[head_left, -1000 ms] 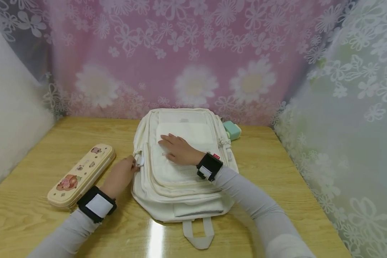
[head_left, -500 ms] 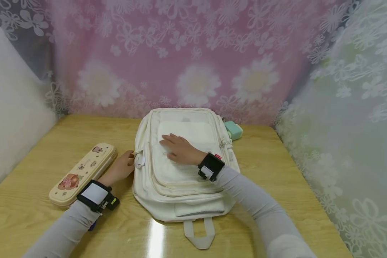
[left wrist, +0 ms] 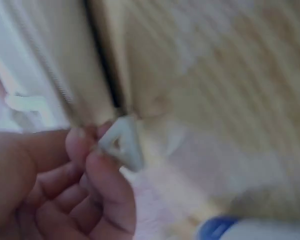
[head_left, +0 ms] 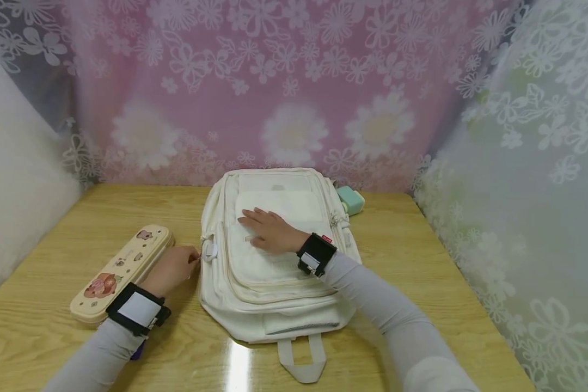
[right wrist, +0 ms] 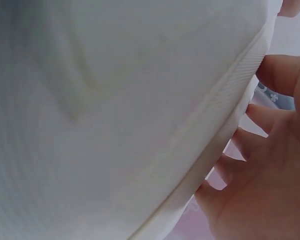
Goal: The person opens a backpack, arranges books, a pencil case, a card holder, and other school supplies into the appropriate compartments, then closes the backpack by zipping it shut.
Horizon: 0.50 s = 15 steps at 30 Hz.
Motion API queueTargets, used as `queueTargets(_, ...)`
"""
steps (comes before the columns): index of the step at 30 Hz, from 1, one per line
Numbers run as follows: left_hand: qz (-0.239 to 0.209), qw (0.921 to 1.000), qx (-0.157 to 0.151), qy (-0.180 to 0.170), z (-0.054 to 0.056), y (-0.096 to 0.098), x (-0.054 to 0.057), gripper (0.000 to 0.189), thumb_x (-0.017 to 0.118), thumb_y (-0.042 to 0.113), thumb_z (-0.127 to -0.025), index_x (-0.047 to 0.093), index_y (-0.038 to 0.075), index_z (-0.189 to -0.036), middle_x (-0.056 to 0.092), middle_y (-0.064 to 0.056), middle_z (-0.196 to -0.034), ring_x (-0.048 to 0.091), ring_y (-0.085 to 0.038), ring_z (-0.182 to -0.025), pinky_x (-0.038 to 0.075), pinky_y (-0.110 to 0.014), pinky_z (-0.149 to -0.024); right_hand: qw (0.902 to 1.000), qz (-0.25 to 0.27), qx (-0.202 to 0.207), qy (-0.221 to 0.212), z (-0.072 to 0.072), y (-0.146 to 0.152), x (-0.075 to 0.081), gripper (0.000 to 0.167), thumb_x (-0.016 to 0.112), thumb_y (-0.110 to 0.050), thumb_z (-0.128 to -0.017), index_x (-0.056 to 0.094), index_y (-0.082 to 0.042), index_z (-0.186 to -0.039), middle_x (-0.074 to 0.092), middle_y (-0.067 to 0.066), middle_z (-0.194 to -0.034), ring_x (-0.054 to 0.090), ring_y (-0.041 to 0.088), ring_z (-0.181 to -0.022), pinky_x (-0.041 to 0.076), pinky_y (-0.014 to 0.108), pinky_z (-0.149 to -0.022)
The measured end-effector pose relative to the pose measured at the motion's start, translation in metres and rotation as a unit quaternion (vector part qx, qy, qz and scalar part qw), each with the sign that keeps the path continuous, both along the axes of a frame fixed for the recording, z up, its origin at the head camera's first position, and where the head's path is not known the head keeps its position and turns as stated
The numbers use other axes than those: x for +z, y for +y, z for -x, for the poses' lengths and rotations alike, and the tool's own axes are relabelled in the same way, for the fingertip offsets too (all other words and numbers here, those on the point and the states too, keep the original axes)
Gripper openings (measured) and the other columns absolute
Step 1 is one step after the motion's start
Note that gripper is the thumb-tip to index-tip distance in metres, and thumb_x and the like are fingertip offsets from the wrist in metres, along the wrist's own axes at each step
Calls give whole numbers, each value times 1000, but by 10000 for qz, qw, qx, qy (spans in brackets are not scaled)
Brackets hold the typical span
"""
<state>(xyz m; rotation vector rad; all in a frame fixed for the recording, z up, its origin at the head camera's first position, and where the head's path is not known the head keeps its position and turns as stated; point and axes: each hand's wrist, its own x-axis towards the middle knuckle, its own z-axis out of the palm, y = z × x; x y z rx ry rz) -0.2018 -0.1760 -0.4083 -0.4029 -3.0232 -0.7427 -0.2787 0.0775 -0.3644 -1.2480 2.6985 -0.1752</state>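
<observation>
A cream backpack (head_left: 279, 272) lies flat on the wooden table, its grab loop toward the near edge. My left hand (head_left: 173, 269) is at the bag's left side, just below and left of a white strap buckle (head_left: 210, 250). In the left wrist view, thumb and finger pinch a small pale triangular tab (left wrist: 126, 142) with a hole, at the end of a dark line along the bag's side. That view is blurred. My right hand (head_left: 274, 231) rests with spread fingers on the bag's front panel; the right wrist view shows its fingertips (right wrist: 267, 75) against the cream fabric.
A cream pencil case (head_left: 122, 272) with cartoon prints lies left of the backpack, close beside my left forearm. A mint-green object (head_left: 350, 200) sticks out at the bag's upper right. Floral curtains (head_left: 294, 81) hang behind and at the sides.
My left hand has drawn away from the side buckle, moving slightly left and toward me along the bag's edge. The right hand stays on the front panel. The backpack keeps its place.
</observation>
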Motion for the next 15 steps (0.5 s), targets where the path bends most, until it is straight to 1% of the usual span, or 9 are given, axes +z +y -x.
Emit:
queueTargets(2, 392, 9986, -308, 171, -12, 1, 6, 8, 59, 2, -85, 66, 0, -81, 61, -4, -69, 50, -12, -60, 41, -27, -55, 10000, -2, -49, -81, 0, -1, 1, 57, 41, -33, -100, 17, -19, -150, 8, 3, -158, 4, 24, -146, 10, 47, -117)
queueTargets(4, 630, 9960, -611, 153, -24, 2, 10, 9, 62, 3, -84, 63, 4, -75, 57, -1, -67, 46, -10, -60, 39, -24, -55, 9999, -38, -91, -86, 0, -2, 2, 58, 40, -35, -100, 16, -19, -150, 7, 4, -159, 4, 25, -146, 10, 48, -117)
queueTargets(6, 783, 9931, -857, 156, -39, 4, 13, 15, 64, 4, -82, 59, 9, -69, 51, 4, -64, 41, -7, -60, 35, -22, -55, 9998, -115, -150, -35, -1, -3, 1, 59, 39, -38, -100, 15, -19, -151, 7, 4, -159, 4, 25, -146, 10, 48, -117)
queueTargets(8, 820, 9916, -1000, 44, -53, 8, 16, 21, 65, 6, -82, 55, 13, -65, 44, 8, -61, 37, -5, -58, 31, -20, -54, 9996, -194, -214, 11, -1, -4, 0, 60, 39, -39, -100, 15, -20, -151, 6, 3, -159, 3, 24, -146, 10, 48, -117)
queueTargets(9, 799, 9912, -1056, -68, -59, 10, 17, 23, 66, 8, -83, 53, 14, -64, 42, 9, -60, 35, -4, -57, 30, -19, -53, 9994, -237, -231, 47, -1, -4, 0, 60, 38, -39, -100, 14, -20, -151, 6, 3, -159, 4, 24, -146, 11, 48, -117)
queueTargets(11, 746, 9900, -1176, -208, -71, 15, 20, 23, 66, 8, -83, 54, 15, -65, 39, 10, -59, 34, -3, -56, 29, -19, -52, 9993, -246, -279, 60, -2, -5, -1, 60, 38, -39, -100, 14, -19, -151, 5, 4, -159, 3, 24, -146, 10, 48, -117)
queueTargets(13, 614, 9894, -1245, -430, -80, 19, 23, 22, 66, 9, -84, 55, 15, -67, 38, 11, -59, 33, -2, -55, 29, -18, -51, 9993, -228, -298, 74, -4, -6, 0, 60, 38, -38, -100, 14, -19, -151, 5, 4, -159, 3, 25, -146, 10, 48, -117)
queueTargets(15, 475, 9876, -1394, -536, -86, 21, 25, 18, 65, 9, -85, 57, 15, -70, 40, 11, -60, 34, -1, -55, 30, -18, -51, 9992, -208, -304, 130, -6, -8, -1, 59, 38, -37, -100, 14, -18, -151, 5, 5, -159, 4, 25, -146, 9, 48, -117)
